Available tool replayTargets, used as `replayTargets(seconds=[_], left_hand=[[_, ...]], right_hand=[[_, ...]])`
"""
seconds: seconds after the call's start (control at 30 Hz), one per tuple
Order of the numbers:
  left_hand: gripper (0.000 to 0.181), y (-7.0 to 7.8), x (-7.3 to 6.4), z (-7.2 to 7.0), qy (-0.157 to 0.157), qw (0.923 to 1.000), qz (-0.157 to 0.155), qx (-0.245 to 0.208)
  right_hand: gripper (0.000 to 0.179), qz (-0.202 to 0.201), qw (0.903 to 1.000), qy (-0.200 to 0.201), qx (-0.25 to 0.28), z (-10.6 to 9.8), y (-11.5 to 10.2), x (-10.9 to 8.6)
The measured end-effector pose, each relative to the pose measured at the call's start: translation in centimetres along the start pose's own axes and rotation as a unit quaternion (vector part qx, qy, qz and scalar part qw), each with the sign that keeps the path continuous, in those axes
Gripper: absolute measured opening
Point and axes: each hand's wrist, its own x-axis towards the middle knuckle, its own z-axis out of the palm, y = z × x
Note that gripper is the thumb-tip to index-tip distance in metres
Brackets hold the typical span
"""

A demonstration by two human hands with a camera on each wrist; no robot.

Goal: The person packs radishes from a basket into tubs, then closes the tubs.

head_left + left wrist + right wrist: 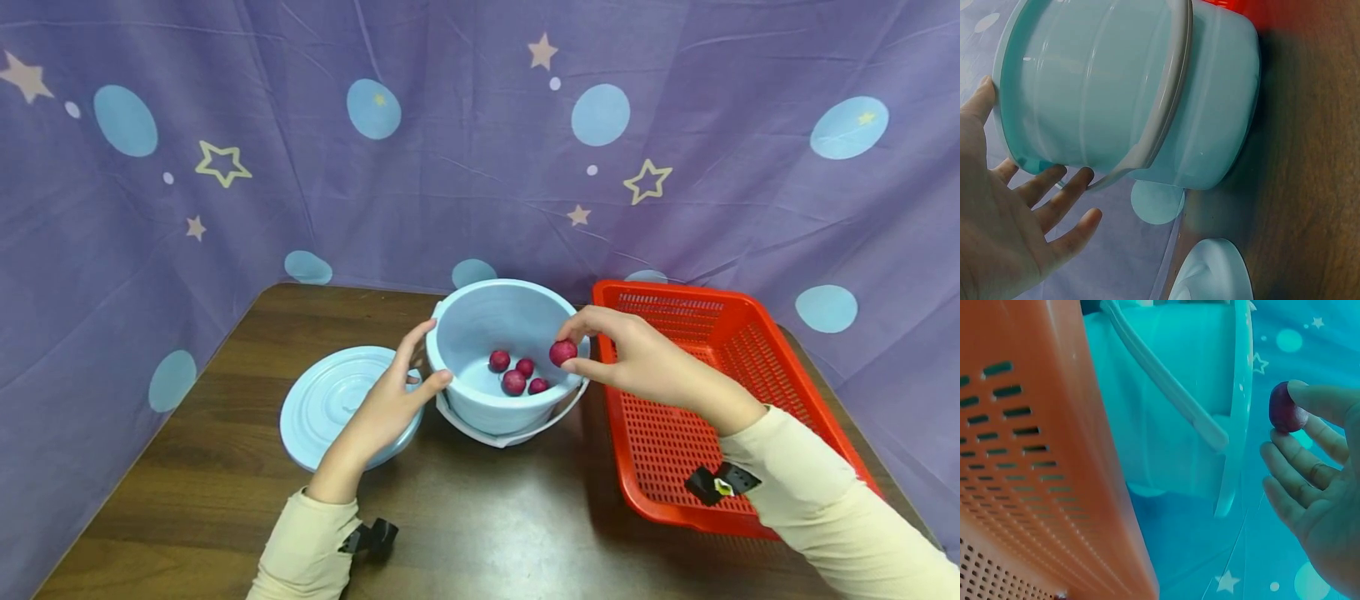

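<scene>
Between thumb and fingertips, my right hand [637,354] pinches a small round dark-red fruit [563,352], plum-like in look, over the right rim of a light-blue bucket [480,408]. In the right wrist view the fruit [1286,407] shows just beyond the bucket's rim [1241,394]. Several similar fruits [513,382] lie on the bucket's floor. My left hand [382,412] is spread at the left side of the bucket, thumb and fingertips right at the rim. Seen from the left wrist, those fingers [1063,200] are loosely extended against the bucket's outside [1097,81].
A light-blue lid [322,408] lies left of the bucket, partly under my left hand in view. On the right stands a red perforated basket [626,467]. The bucket's pale handle [480,435] hangs down in front. Behind the wooden table [480,533] is a purple patterned cloth [480,167].
</scene>
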Motion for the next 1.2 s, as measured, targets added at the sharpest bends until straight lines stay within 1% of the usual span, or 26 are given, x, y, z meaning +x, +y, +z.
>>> replayTargets(seconds=[0.17,0.3,0.4,0.67,0.87,1.07,1.2], left_hand=[[0.069,0.0,0.0,0.0,-0.001,1.0000,0.003,-0.002],[0.069,-0.1,0.0,0.0,0.000,1.0000,-0.002,-0.001],[0.069,-0.2,-0.1,0.0,0.001,1.0000,-0.006,-0.002],[0.070,-0.2,-0.1,0.0,0.000,1.0000,-0.005,-0.004],[0.069,-0.2,-0.1,-0.1,-0.003,1.0000,-0.004,-0.006],[0.069,-0.2,0.0,-0.2,-0.003,1.0000,0.001,-0.008],[0.069,-0.2,0.0,-0.1,-0.004,0.9999,0.002,-0.011]], right_hand=[[0.029,-0.013,0.9997,-0.019,0.005,0.8,-0.6,0.1],[0.030,-0.032,0.9988,-0.036,0.002,1.5,-0.7,0.3],[0.030,-0.035,0.9984,-0.044,0.000,1.8,-0.6,0.4],[0.028,-0.040,0.9983,-0.043,-0.007,1.7,-0.4,0.7],[0.031,-0.030,0.9994,-0.016,0.007,0.9,0.0,0.5],[0.030,-0.028,0.9986,0.037,0.027,-0.2,1.3,0.5],[0.026,0.007,0.9970,0.063,0.044,-0.8,2.6,0.4]])
